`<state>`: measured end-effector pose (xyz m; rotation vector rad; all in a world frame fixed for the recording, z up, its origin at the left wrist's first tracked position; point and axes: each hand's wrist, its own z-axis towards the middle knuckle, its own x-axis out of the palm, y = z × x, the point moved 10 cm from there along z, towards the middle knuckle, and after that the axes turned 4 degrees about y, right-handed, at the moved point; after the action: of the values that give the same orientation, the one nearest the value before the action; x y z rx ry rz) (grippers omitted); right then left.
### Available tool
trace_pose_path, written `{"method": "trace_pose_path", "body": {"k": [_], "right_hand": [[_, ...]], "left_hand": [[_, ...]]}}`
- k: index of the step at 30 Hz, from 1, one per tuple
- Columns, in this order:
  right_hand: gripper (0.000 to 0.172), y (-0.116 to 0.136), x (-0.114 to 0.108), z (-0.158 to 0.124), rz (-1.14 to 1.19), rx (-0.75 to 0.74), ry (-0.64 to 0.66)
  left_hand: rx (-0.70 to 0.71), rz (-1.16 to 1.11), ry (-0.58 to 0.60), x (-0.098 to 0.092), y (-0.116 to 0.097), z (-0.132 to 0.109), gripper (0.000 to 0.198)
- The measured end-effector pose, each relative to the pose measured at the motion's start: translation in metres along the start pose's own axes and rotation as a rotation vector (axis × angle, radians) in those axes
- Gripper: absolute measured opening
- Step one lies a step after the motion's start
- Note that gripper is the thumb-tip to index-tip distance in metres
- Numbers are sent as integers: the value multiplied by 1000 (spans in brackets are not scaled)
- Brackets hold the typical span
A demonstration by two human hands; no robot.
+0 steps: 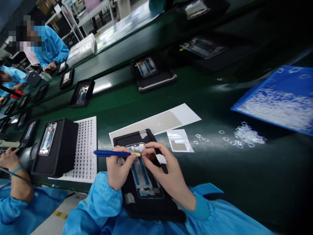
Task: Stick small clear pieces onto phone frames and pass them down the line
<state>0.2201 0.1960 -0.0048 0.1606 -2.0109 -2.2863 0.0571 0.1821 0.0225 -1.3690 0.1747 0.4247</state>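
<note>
My left hand (119, 168) is closed, pinching a blue pen-like tool (111, 153) with a pale tip, held almost level. My right hand (168, 168) has its thumb and fingertips closed together right by that tip. Through its fingers runs a slim black tool (164, 167), with a white piece (161, 159) on or against it; what its fingertips pinch is too small to make out. Below both hands lies an open phone frame (144, 176) with blue strips, set in a black tray (158, 209). The hands cover part of the frame's upper end.
White sheets (190, 112) lie behind the tray. Small white ring-like pieces (249, 135) are heaped at right, near a blue bin (276, 98) full of them. Left are stacked black trays (67, 147) and a dotted white sheet (89, 140). A co-worker's hand (9, 160) is far left.
</note>
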Motion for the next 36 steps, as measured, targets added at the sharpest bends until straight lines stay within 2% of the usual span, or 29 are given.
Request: {"method": "trace_pose_path", "body": {"k": [3, 6, 8, 13, 17, 20, 24, 26, 28, 30, 32, 34, 36], "right_hand": [[13, 5, -3, 0, -3, -24, 9], [16, 5, -8, -1, -13, -19, 8], [20, 2, -11, -2, -22, 9, 2], [22, -5, -11, -3, -6, 65, -7], [20, -8, -11, -2, 30, 69, -26], [18, -5, -10, -2, 33, 47, -42], [16, 3, -9, -2, -21, 0, -46], [18, 6, -22, 1, -95, -34, -80], [20, 5, -55, 3, -287, -56, -195], [22, -1, -99, 2, -614, -36, -337], [21, -10, -130, 5, -986, -1, -334], [24, -15, -144, 6, -1213, -49, -272], [27, -8, -144, 3, -1288, -135, -266]], "left_hand": [[-187, -224, 6, 9, 20, 2, 32], [-238, -308, 7, 15, 27, 0, 35], [-169, -238, -16, 12, 22, -1, 30], [175, 25, -40, 5, -14, -5, 11], [228, 64, -10, 8, -19, -7, 7], [118, -18, -47, 7, -7, -6, 13], [-221, -313, -32, 19, 26, -3, 28], [-318, -440, -15, 26, 33, -2, 35], [-325, -474, -17, 24, 33, 0, 38], [-284, -426, -44, 13, 32, 1, 36], [-231, -324, -65, 0, 32, 2, 31], [-181, -192, -58, -9, 33, 3, 25], [-122, -55, -32, -13, 31, 5, 20]]}}
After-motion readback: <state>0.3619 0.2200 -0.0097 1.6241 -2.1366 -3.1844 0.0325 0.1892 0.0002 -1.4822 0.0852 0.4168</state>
